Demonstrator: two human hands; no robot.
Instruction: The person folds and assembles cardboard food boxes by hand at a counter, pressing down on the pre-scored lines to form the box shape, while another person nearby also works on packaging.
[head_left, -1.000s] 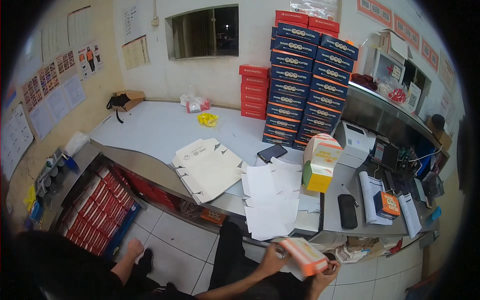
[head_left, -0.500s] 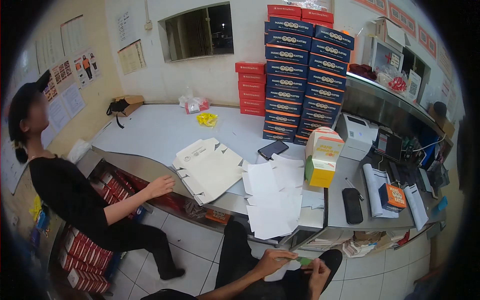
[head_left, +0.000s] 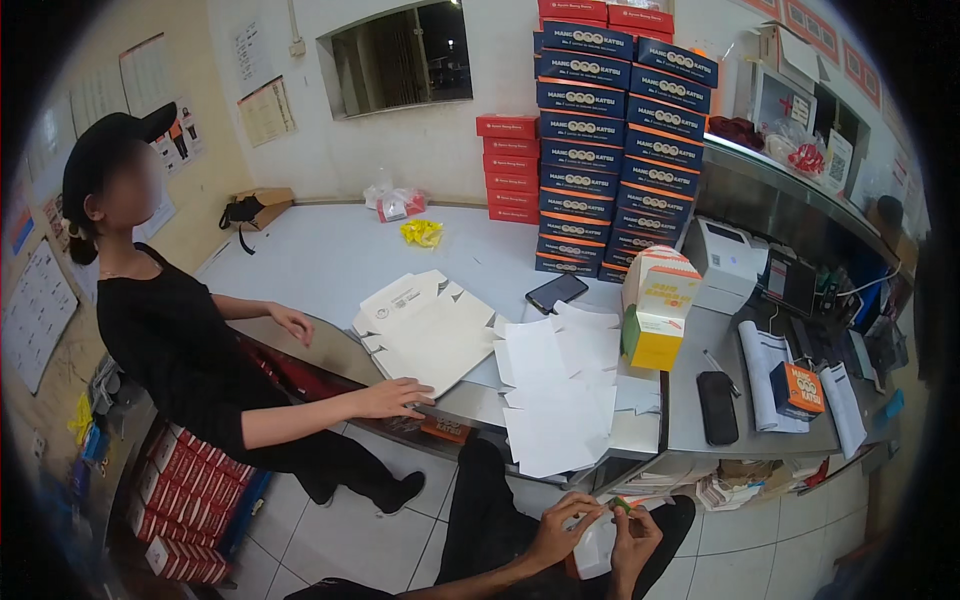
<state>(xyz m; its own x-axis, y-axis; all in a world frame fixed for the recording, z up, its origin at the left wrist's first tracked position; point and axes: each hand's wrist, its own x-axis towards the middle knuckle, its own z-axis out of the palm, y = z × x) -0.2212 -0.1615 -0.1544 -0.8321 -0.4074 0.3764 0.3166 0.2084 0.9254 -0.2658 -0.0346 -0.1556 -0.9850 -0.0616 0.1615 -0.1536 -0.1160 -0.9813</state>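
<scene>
Over my lap, my left hand [head_left: 562, 530] and my right hand [head_left: 636, 542] are close together with fingers bent. They grip a white carton [head_left: 596, 548] that has small green and orange parts along its upper edge. My right fingertips pinch the green part; my left fingers press at the carton's other side. Most of the carton is hidden behind my hands, so its shape is hard to make out. On the table just beyond lie flat white carton blanks [head_left: 555, 390]. A stack of cream carton blanks [head_left: 430, 330] lies to their left.
A co-worker in black [head_left: 180, 330] stands at the left, one hand at the cream blanks. Tall stacks of dark blue boxes [head_left: 580, 155] rise at the back. A yellow and white carton [head_left: 655, 340], a phone [head_left: 557, 292] and a black case [head_left: 717, 405] are on the counter.
The co-worker has come closer and moved a hand onto the edge of the cream blanks. My hands have drawn nearer each other, and the green part has shifted slightly up and right.
</scene>
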